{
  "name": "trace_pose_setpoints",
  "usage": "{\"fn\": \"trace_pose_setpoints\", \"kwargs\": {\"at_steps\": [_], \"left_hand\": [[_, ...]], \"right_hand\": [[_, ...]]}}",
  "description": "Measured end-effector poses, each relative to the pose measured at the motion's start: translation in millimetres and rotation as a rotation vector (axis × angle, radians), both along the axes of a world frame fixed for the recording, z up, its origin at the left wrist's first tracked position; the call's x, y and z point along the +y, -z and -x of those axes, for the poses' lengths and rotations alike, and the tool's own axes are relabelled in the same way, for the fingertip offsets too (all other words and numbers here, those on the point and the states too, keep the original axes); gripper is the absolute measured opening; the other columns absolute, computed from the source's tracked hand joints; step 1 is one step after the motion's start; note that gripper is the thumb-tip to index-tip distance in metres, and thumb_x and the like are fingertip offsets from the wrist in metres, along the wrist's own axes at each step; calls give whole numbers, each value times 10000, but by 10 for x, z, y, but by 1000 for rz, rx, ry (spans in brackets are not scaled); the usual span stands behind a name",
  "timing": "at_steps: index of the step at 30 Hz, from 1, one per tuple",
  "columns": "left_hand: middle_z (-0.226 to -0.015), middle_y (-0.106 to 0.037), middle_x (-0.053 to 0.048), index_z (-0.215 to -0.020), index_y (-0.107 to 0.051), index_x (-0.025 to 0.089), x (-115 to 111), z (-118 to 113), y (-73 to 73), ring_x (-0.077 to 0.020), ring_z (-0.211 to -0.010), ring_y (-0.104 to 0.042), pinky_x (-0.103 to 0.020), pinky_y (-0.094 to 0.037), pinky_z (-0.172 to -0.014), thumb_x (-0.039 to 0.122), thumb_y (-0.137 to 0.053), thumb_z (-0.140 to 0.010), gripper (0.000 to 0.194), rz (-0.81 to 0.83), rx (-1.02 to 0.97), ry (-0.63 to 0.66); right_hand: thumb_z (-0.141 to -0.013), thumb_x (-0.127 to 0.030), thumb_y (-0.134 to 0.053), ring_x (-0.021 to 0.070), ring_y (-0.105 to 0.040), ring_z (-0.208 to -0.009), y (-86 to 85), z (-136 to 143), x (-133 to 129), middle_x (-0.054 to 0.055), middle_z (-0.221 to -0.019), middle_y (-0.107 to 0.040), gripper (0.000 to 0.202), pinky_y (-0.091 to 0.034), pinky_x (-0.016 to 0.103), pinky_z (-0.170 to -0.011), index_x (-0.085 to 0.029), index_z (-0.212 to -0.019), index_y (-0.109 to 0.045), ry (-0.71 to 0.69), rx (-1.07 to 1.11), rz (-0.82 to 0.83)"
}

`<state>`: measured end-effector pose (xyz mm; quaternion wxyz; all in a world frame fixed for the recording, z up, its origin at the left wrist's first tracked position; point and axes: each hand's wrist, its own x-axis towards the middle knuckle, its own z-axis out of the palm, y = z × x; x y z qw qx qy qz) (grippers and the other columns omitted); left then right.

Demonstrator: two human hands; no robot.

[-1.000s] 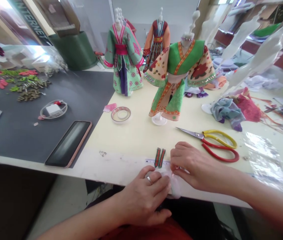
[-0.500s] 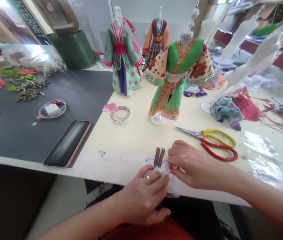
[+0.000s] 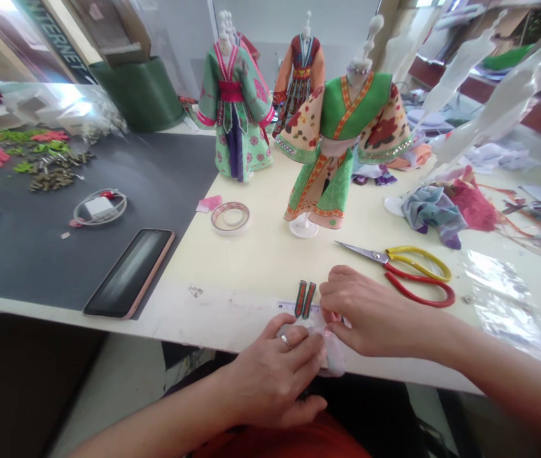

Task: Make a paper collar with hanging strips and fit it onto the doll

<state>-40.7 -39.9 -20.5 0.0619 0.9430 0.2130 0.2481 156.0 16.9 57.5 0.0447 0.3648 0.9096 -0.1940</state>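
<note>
Between five and six o'clock in the view, at the near edge of the pale surface (image 3: 194, 257), lays the left hand (image 3: 280, 378) palm down over a pale cloth (image 3: 333, 357), fingers slightly bent and close together. Wears a ring (image 3: 284, 341) on one finger; cannot tell a grip on the cloth from mere resting. Holds the right hand (image 3: 361, 312) narrow at the cloth's far side, pinching its edge between thumb and fingertips, with the exact contact partly hidden

Counting the clock from the hands, has two green-and-red strips (image 3: 300, 299) side by side between eleven and twelve, across a ruler (image 3: 286, 306) and just beyond the left fingers. Has scissors (image 3: 387, 259) near two o'clock, blades together and toward ten, yellow and red handles nearer the right forearm. Faces a green-robed figure (image 3: 347, 121) upright on a white stand at twelve, with a mint-robed figure (image 3: 251, 143) farther back at eleven. Has a tape roll (image 3: 230, 230) between ten and eleven, just beside a pink scrap (image 3: 209, 203), and a phone (image 3: 130, 273) toward ten, on a dark mat (image 3: 165, 178). Has crumpled fabric (image 3: 435, 210) between one and two, and silvery packets (image 3: 513, 305) near three
</note>
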Motion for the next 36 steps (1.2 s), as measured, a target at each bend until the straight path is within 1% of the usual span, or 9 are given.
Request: {"fn": "trace_pose_setpoints", "kwargs": {"at_steps": [8,13,29,36], "left_hand": [[-1136,-649,-113,-1096,-592,95,-6,1,-12,-240,-993,-560,-438,-327,-980,400,-497,-870,392,16,10,-3],[-1173,-625,-115,-1098,-583,103,-5,12,-21,-239,-1001,-557,-437,-325,-989,411,-520,-848,402,21,28,-6],[-1199,-619,-126,-1088,-595,97,4,5,-25,-245,-987,-560,-436,-318,-997,394,-499,-861,386,14,0,-4],[-1176,-636,-103,-1091,-594,98,12,14,-27,-230,-978,-563,-436,-311,-1007,386,-501,-872,374,22,1,21]], "right_hand": [[-718,-117,-538,169,-527,-714,6,14,2,34,-653,-623,127,-340,310,-755,-171,-608,-569,11,-9,16],[-711,-102,-539,170,-529,-729,4,32,-2,35,-656,-623,125,-340,303,-750,-170,-610,-568,20,-21,27],[-719,-98,-536,178,-526,-736,7,64,3,43,-657,-627,139,-342,295,-727,-164,-599,-559,78,-50,22],[-710,-106,-550,184,-550,-767,5,17,23,35,-658,-627,122,-350,282,-724,-166,-612,-590,105,-22,58]]}}
